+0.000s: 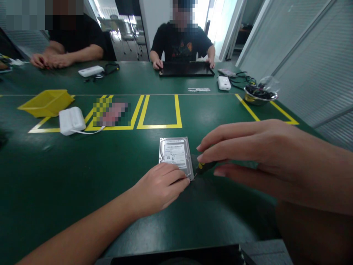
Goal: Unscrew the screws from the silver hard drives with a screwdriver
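Steadying a hard drive (175, 155) while a small screwdriver (204, 167) is working at its near right corner.

Seen from the head camera, the left hand (159, 187) is resting on the near edge of the hard drive, its fingers curled loosely and pressing down on the case rather than closing round it; the right hand (248, 154) is hovering just right of the hard drive, fingers long and only lightly bent, pinching the yellow-and-black handle of the screwdriver, whose tip is touching the corner of the hard drive. The lid is still sitting on, and I judge the opening as barely begun; no loose screws are showing. Beyond the hard drive, yellow tape boxes (159, 112) are marking the green table (82, 176); far left of it a yellow tray (45, 103) and a white pack (71, 120) are lying.
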Motion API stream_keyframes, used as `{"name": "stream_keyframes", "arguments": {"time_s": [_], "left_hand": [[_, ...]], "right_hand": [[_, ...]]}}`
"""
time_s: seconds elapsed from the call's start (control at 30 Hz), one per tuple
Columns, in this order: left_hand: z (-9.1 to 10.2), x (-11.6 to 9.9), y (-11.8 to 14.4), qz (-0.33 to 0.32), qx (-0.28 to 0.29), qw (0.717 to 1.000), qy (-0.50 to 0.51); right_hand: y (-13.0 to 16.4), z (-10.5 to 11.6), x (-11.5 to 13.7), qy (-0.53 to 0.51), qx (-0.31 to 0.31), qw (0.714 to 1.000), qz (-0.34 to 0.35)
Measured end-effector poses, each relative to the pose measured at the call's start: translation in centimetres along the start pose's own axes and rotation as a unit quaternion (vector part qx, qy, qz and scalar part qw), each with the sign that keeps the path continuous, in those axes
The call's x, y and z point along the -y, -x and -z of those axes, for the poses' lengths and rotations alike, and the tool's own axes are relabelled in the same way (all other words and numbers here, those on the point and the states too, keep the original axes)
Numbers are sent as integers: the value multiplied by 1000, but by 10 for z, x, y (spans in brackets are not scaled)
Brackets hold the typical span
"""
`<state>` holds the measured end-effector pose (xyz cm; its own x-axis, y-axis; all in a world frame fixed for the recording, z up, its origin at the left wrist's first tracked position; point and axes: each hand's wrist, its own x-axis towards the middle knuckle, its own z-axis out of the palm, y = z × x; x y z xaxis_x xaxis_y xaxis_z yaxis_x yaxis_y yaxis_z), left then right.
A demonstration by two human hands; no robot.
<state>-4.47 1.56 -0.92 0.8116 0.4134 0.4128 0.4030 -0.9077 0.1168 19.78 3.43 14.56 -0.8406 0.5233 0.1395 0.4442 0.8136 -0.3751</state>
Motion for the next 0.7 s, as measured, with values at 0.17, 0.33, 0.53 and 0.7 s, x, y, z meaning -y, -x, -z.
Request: {"name": "stream_keyframes", "arguments": {"time_s": [0.17,0.33,0.53,0.7], "left_hand": [[0,-1,-1,1,-8,1000,-1],[0,-1,-1,-1,-2,1000,-4],[0,0,0,4,3,1000,-3],[1,0,-1,2,-2,1000,-3]], "right_hand": [[-2,-4,-1,15,-26,999,-11],[-3,-4,0,7,-29,1000,-6],[-2,-3,0,-10,-12,1000,11],[-3,-4,0,-8,-17,1000,2]]}}
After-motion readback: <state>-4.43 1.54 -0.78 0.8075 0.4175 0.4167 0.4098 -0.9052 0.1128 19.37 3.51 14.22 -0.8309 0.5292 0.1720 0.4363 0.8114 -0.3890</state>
